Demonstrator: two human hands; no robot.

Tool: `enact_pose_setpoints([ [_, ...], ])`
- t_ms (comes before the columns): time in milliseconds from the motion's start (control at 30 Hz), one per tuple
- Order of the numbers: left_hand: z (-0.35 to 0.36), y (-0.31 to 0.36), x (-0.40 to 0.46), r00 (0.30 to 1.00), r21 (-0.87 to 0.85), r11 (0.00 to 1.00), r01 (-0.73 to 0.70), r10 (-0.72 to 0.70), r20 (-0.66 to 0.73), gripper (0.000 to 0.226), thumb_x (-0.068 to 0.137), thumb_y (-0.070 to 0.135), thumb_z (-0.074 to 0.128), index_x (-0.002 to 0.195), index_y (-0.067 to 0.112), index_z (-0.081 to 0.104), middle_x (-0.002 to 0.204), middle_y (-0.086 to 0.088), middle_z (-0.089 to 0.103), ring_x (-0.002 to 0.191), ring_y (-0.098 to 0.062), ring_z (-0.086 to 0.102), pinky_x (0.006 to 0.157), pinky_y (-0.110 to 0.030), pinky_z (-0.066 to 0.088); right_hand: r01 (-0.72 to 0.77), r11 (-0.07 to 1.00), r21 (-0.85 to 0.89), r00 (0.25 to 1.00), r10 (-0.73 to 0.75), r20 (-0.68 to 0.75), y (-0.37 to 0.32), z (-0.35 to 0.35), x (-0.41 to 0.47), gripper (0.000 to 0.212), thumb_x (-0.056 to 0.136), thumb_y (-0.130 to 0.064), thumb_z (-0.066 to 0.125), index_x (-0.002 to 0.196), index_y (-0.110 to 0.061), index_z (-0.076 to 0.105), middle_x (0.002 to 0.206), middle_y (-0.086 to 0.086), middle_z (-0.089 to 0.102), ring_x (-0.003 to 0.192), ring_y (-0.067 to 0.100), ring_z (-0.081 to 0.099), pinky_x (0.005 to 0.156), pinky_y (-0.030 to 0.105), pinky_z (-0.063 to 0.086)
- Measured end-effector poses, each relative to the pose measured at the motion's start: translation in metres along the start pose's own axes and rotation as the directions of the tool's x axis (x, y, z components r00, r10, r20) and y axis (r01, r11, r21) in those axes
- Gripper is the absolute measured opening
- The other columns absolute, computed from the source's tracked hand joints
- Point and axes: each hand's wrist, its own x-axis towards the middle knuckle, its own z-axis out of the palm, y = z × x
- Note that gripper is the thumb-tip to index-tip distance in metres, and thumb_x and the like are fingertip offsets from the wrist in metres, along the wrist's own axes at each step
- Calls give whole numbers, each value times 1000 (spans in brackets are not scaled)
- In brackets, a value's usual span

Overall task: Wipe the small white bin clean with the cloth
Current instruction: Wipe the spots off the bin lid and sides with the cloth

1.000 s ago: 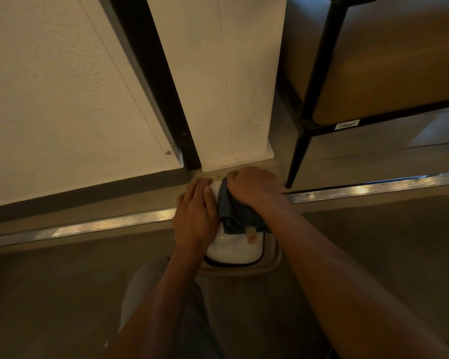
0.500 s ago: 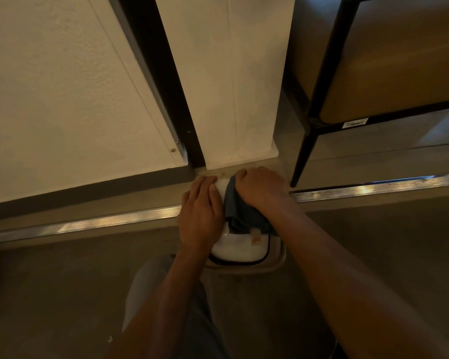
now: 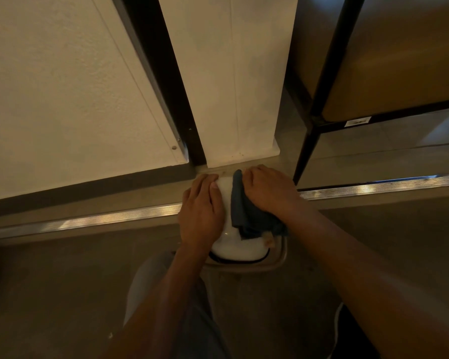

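The small white bin sits on the floor near a white pillar. The left hand lies flat on its lid to steady it; the right hand presses the bunched blue cloth against the top, apparently to scrub.

The bin sits on the floor under both hands, the left hand on its left side. The right hand lies on the cloth, on its right side. A pillar stands just beyond the hands, a chair leg to their right.
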Motion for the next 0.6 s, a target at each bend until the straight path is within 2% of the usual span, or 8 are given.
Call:
enact_pose_setpoints([
  [100,1,0,1,999,5,1000,-23,23,-32,44,106,33,28,130,14,59,134,-7,59,124,-19,50,105,-35,38,-121,981,-151,991,129,46,-23,-4,13,36,102,-25,25,88,-14,56,96,8,61,93,28,59,83,37,47],
  [200,3,-1,2,999,3,1000,5,-5,-49,37,108,28,33,128,14,61,133,-5,60,120,-16,50,102,-30,37,-163,971,-176,986,166,1,-33,4,17,42,101,-27,25,86,-12,61,95,10,65,91,30,61,88,43,49],
  [267,4,-2,2,999,1,1000,3,-3,-44,40,107,30,31,129,13,60,132,-6,61,121,-17,51,103,-30,36,-89,978,-189,989,65,-129,-30,11,8,44,101,-32,26,84,-12,62,90,8,65,83,29,62,80,42,51],
  [333,6,-3,2,999,1,1000,3,-3,-44,45,106,34,29,130,12,60,132,-8,61,122,-20,53,105,-28,34,62,975,-212,969,-110,-220,-20,14,-4,47,102,-38,26,94,-13,65,93,6,66,79,26,62,75,39,51],
  [367,7,-4,1,999,0,1000,4,-4,-47,47,106,36,28,130,12,59,132,-8,61,123,-20,53,106,-27,32,139,969,-204,954,-186,-234,-14,13,-9,47,103,-40,25,103,-15,65,98,5,66,81,25,62,75,36,49],
  [433,6,-4,1,999,3,1000,10,-10,-43,50,104,40,26,131,13,59,133,-8,60,123,-20,52,107,-26,31,201,966,-161,950,-232,-207,-6,9,-13,46,103,-41,26,118,-16,62,108,4,66,88,23,62,78,35,45],
  [500,5,-3,1,999,4,1000,8,-8,-39,50,104,40,25,131,14,58,134,-7,60,123,-20,52,108,-30,34,138,981,-140,966,-164,-199,-7,6,-12,42,104,-40,26,110,-17,61,104,3,64,88,22,60,76,34,43],
  [600,3,-3,2,1000,5,1000,-15,16,-26,48,105,39,25,131,15,58,135,-5,58,124,-19,52,107,-31,36,-101,993,-64,993,97,-72,-16,2,5,41,103,-36,27,77,-16,53,84,3,56,84,23,59,72,33,41],
])
